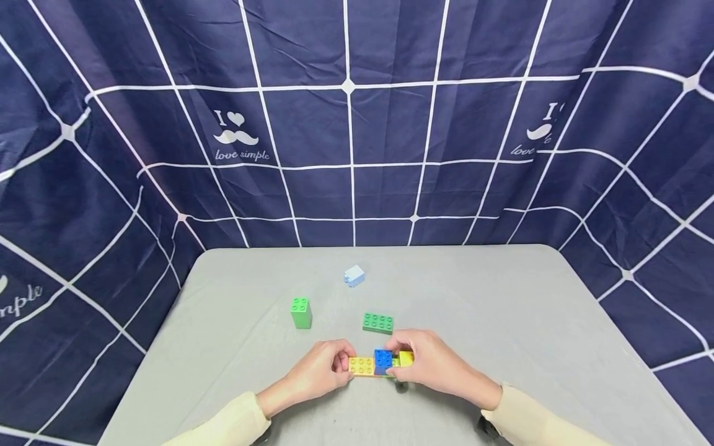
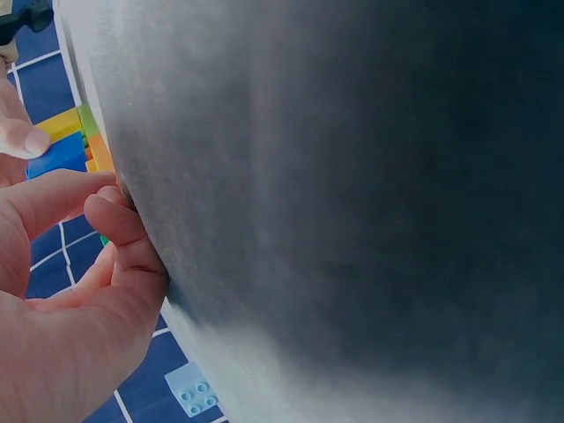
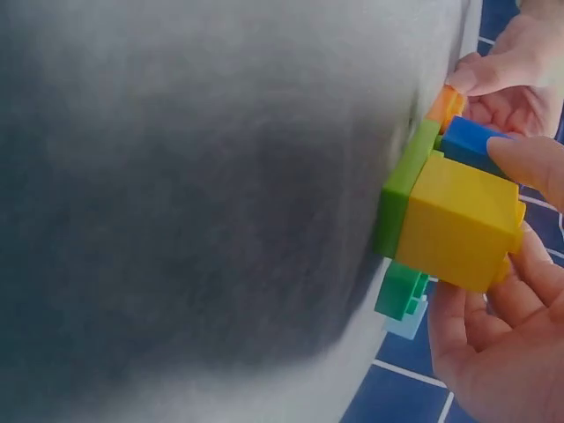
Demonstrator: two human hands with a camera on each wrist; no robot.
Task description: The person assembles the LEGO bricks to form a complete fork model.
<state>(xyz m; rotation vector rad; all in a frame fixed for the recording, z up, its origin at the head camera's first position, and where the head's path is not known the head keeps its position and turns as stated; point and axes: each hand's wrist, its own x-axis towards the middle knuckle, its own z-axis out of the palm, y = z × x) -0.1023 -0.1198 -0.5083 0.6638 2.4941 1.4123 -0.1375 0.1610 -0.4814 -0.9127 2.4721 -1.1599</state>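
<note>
My left hand (image 1: 323, 367) pinches the left end of a flat orange brick (image 1: 361, 366) with thumb and fingers. Beside that brick, a light green brick (image 3: 407, 189) lies flat on the table. A blue brick (image 1: 383, 359) stands on top where the two meet, and a yellow brick (image 3: 458, 216) sits on the right end of the light green one. My right hand (image 1: 426, 362) grips the blue brick, its thumb on the near side. Its other fingers reach behind the yellow brick, partly hidden. Whether the blue brick is fully seated cannot be told.
Just behind the hands lies a dark green brick (image 1: 378, 323). A tall bright green brick (image 1: 301, 314) stands upright to the left, and a light blue brick (image 1: 354, 275) lies on its side farther back. Dark blue gridded curtains (image 1: 312, 124) surround the grey table (image 1: 474, 297).
</note>
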